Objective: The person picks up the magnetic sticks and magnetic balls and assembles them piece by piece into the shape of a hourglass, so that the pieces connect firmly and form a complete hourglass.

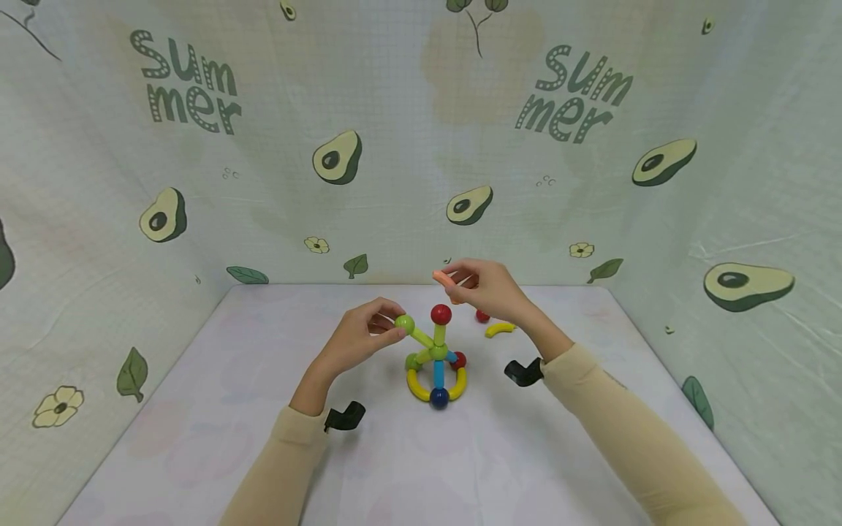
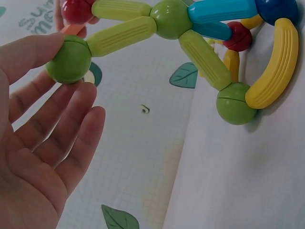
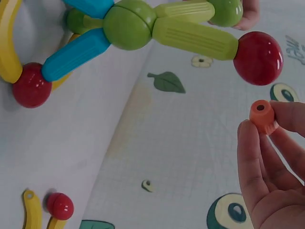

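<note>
A toy of rods and balls stands on the table, with a green hub ball (image 1: 438, 352) in its middle. Its base has curved yellow rods (image 1: 417, 386), a dark blue ball (image 1: 439, 398), a red ball (image 3: 32, 85) and a green ball (image 2: 237, 103). From the hub, one light green rod rises to a red top ball (image 1: 441, 314); another slants up leftward to a green end ball (image 1: 404, 324). My left hand (image 1: 360, 332) pinches that end ball between thumb and fingers. Above and right of the red top ball, my right hand (image 1: 490, 287) pinches an orange rod (image 3: 262, 114), apart from the toy.
Behind the toy, to its right, lie a loose yellow curved rod (image 1: 500, 329) and a red ball (image 3: 60, 206) with a yellow piece at it. Patterned cloth walls (image 1: 408, 204) surround the white table (image 1: 217, 438) at the back and sides.
</note>
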### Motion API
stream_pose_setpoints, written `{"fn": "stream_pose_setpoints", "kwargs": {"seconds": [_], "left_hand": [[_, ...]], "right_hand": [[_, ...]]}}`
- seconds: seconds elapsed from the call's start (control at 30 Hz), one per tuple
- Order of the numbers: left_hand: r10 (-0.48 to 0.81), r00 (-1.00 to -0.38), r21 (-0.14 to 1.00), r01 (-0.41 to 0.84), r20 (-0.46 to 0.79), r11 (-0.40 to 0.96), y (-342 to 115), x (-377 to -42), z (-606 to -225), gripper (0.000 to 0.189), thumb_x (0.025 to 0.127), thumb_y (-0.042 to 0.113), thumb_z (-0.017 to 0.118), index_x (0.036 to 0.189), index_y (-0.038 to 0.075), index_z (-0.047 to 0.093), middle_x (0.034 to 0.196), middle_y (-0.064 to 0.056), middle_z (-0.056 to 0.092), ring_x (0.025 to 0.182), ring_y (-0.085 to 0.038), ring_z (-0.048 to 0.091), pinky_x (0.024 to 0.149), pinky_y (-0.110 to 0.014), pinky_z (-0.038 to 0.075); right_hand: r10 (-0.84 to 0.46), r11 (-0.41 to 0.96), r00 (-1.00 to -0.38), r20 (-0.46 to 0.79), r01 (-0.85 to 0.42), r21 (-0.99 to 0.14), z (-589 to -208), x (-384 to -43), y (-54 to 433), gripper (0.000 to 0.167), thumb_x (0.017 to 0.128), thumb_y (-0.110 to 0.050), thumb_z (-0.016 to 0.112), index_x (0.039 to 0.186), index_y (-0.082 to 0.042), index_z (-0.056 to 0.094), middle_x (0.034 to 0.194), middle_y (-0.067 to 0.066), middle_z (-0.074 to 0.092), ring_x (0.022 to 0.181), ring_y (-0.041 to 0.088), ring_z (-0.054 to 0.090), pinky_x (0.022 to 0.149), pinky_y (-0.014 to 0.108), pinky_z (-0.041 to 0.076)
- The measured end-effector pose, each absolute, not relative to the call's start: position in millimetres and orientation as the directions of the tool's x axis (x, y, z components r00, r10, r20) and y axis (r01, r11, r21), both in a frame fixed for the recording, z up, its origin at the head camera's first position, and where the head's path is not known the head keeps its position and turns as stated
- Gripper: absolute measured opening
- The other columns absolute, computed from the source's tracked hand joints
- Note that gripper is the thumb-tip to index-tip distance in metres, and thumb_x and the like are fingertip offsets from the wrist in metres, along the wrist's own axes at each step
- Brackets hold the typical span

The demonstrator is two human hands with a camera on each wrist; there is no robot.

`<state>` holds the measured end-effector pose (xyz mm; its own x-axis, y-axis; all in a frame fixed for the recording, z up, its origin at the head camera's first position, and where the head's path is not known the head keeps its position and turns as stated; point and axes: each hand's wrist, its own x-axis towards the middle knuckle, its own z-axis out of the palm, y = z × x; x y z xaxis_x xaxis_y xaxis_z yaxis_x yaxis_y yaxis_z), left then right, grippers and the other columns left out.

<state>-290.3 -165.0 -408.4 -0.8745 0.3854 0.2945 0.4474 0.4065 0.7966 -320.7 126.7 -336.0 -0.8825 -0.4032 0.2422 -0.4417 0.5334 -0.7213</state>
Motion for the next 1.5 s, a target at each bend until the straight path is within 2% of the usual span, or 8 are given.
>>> {"fn": "stream_pose_setpoints", "kwargs": {"seconds": [0.4, 0.83, 0.97, 1.13, 1.2, 1.3, 1.4, 1.5], "left_hand": [[0.389, -0.873, 0.798, 0.448, 0.293, 0.404, -164, -290, -407, 0.03, 0.098, 0.03, 0.08, 0.123, 0.019, 0.069, 0.118, 0.004, 0.072, 0.102, -0.015, 0.071, 0.098, -0.04, 0.059], [0.391, -0.868, 0.791, 0.461, 0.307, 0.403, -165, -290, -408, 0.03, 0.098, 0.03, 0.08, 0.123, 0.019, 0.069, 0.118, 0.004, 0.072, 0.103, -0.015, 0.071, 0.097, -0.04, 0.059], [0.39, -0.868, 0.791, 0.46, 0.306, 0.404, -165, -290, -408, 0.03, 0.098, 0.03, 0.08, 0.123, 0.019, 0.069, 0.118, 0.004, 0.072, 0.103, -0.015, 0.071, 0.098, -0.04, 0.059], [0.389, -0.87, 0.794, 0.456, 0.304, 0.401, -164, -289, -407, 0.03, 0.098, 0.03, 0.08, 0.123, 0.019, 0.069, 0.118, 0.004, 0.072, 0.102, -0.015, 0.071, 0.098, -0.04, 0.059], [0.388, -0.87, 0.794, 0.456, 0.304, 0.401, -163, -289, -406, 0.03, 0.098, 0.031, 0.08, 0.123, 0.019, 0.069, 0.118, 0.004, 0.072, 0.102, -0.015, 0.071, 0.098, -0.04, 0.059], [0.387, -0.87, 0.793, 0.457, 0.305, 0.402, -163, -289, -406, 0.03, 0.098, 0.031, 0.08, 0.123, 0.019, 0.069, 0.117, 0.004, 0.072, 0.102, -0.015, 0.071, 0.097, -0.04, 0.059], [0.386, -0.87, 0.795, 0.458, 0.308, 0.399, -163, -289, -406, 0.03, 0.097, 0.031, 0.081, 0.123, 0.019, 0.069, 0.117, 0.004, 0.072, 0.101, -0.015, 0.071, 0.097, -0.04, 0.059], [0.382, -0.871, 0.797, 0.456, 0.309, 0.396, -163, -288, -406, 0.03, 0.097, 0.03, 0.081, 0.122, 0.019, 0.069, 0.116, 0.004, 0.072, 0.101, -0.015, 0.071, 0.097, -0.041, 0.059]], "right_hand": [[-0.413, 0.523, -0.871, 0.265, -0.465, -0.714, -330, -318, 107, 0.033, 0.099, -0.035, 0.078, 0.129, -0.022, 0.073, 0.11, -0.003, 0.077, 0.088, 0.014, 0.075, 0.076, 0.037, 0.062], [-0.483, 0.549, -0.839, 0.253, -0.515, -0.659, -329, -321, 107, 0.031, 0.1, -0.027, 0.077, 0.131, -0.022, 0.075, 0.115, -0.001, 0.076, 0.091, 0.016, 0.075, 0.078, 0.036, 0.062], [-0.513, 0.556, -0.826, 0.232, -0.526, -0.644, -328, -323, 106, 0.029, 0.101, -0.03, 0.076, 0.129, -0.024, 0.076, 0.113, -0.003, 0.076, 0.09, 0.015, 0.074, 0.077, 0.035, 0.062], [-0.542, 0.561, -0.818, 0.193, -0.524, -0.641, -327, -322, 108, 0.027, 0.101, -0.028, 0.076, 0.127, -0.023, 0.077, 0.106, -0.002, 0.077, 0.084, 0.016, 0.073, 0.064, 0.033, 0.059], [-0.549, 0.561, -0.817, 0.177, -0.517, -0.646, -327, -322, 110, 0.027, 0.101, -0.025, 0.076, 0.127, -0.021, 0.077, 0.103, -0.001, 0.077, 0.08, 0.016, 0.072, 0.057, 0.031, 0.055], [-0.564, 0.555, -0.813, 0.147, -0.505, -0.661, -327, -321, 111, 0.026, 0.101, -0.024, 0.075, 0.126, -0.02, 0.078, 0.097, 0.0, 0.077, 0.065, 0.017, 0.066, 0.048, 0.029, 0.046], [-0.58, 0.553, -0.806, 0.12, -0.497, -0.669, -327, -321, 111, 0.025, 0.102, -0.025, 0.074, 0.126, -0.019, 0.078, 0.095, 0.001, 0.078, 0.053, 0.018, 0.056, 0.046, 0.027, 0.042], [-0.59, 0.553, -0.8, 0.111, -0.5, -0.667, -328, -322, 111, 0.024, 0.102, -0.024, 0.074, 0.126, -0.019, 0.078, 0.095, 0.001, 0.078, 0.051, 0.018, 0.051, 0.047, 0.027, 0.042]]}}
